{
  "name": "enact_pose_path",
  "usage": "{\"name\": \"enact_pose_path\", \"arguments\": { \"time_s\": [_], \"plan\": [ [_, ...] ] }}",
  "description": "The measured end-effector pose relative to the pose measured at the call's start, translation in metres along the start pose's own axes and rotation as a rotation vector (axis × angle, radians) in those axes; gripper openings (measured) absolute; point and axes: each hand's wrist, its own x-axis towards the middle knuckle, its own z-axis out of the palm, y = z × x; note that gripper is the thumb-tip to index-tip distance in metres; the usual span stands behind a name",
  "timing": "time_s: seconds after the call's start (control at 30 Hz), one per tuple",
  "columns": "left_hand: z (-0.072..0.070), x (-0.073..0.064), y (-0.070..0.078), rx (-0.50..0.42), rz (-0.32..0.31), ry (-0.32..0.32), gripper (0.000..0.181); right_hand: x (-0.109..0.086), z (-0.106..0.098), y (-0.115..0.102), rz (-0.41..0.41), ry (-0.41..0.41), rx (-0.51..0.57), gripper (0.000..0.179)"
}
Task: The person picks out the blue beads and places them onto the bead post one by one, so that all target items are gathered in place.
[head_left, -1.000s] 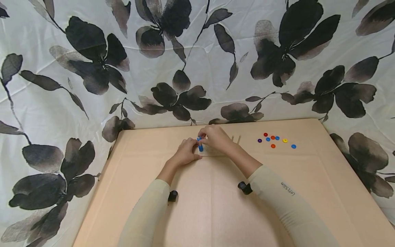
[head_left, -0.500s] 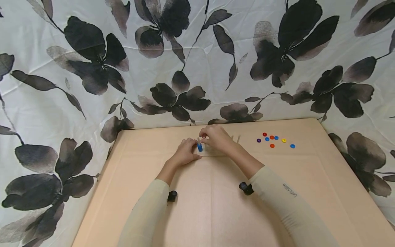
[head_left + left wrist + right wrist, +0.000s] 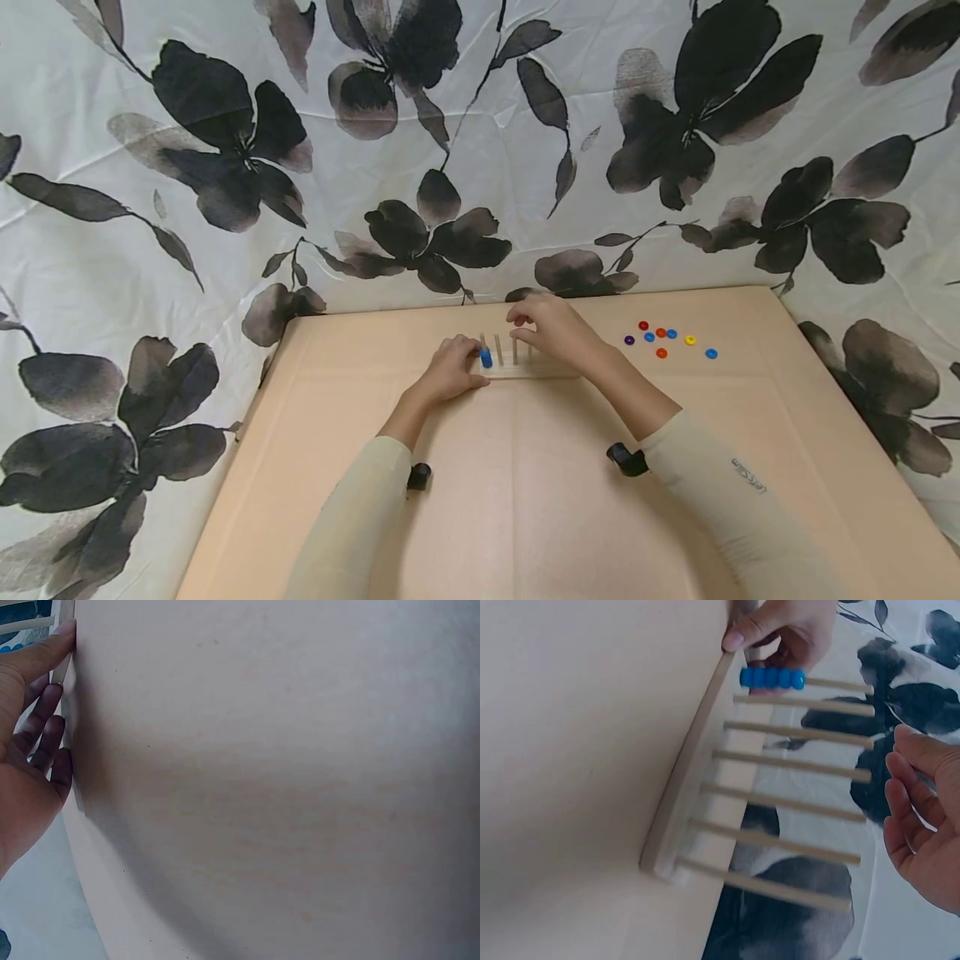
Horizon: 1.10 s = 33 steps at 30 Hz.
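Observation:
A wooden peg stand (image 3: 686, 791) with a row of upright pegs sits near the back of the table. Blue beads (image 3: 772, 678) are stacked on its leftmost peg; the other pegs are bare in the right wrist view. My left hand (image 3: 450, 369) grips the stand's left end, its thumb (image 3: 739, 639) on the front edge of the base and the fingers partly hidden behind. Just above the pegs, my right hand (image 3: 553, 329) hangs with loosely bent fingers and holds nothing. Fingertips of the left hand also show along the base (image 3: 66, 671) in the left wrist view.
Several loose beads in red, blue, purple and yellow (image 3: 691, 340) lie on the table (image 3: 517, 475) to the right of the stand. A white cloth (image 3: 525, 158) with dark flowers hangs behind the table's back edge.
My right hand has moved from the leftmost peg to the right, leaving the blue beads there and uncovering more pegs. The left hand stays at the stand's end.

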Motion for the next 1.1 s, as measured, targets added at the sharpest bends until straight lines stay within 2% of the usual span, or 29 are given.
{"name": "enact_pose_path", "arguments": {
  "time_s": [0.23,0.47,0.8,0.97,1.1],
  "plan": [
    [-0.001,-0.002,0.002,-0.025,-0.012,-0.013,0.058,-0.026,-0.018,0.019,0.067,0.046,0.046,0.025],
    [-0.001,-0.002,0.003,-0.005,-0.013,-0.006,0.059,-0.052,-0.031,0.046,0.022,0.144,0.077,0.024],
    [-0.002,-0.001,0.003,0.001,-0.008,-0.015,0.058,-0.092,-0.041,0.091,0.038,0.278,0.057,0.023],
    [-0.002,0.0,0.003,0.0,-0.001,-0.012,0.057,-0.113,-0.043,0.116,0.105,0.326,0.055,0.03],
    [-0.002,0.0,0.003,-0.002,-0.002,-0.012,0.056,-0.131,-0.046,0.136,0.171,0.322,0.057,0.034]
  ]
}}
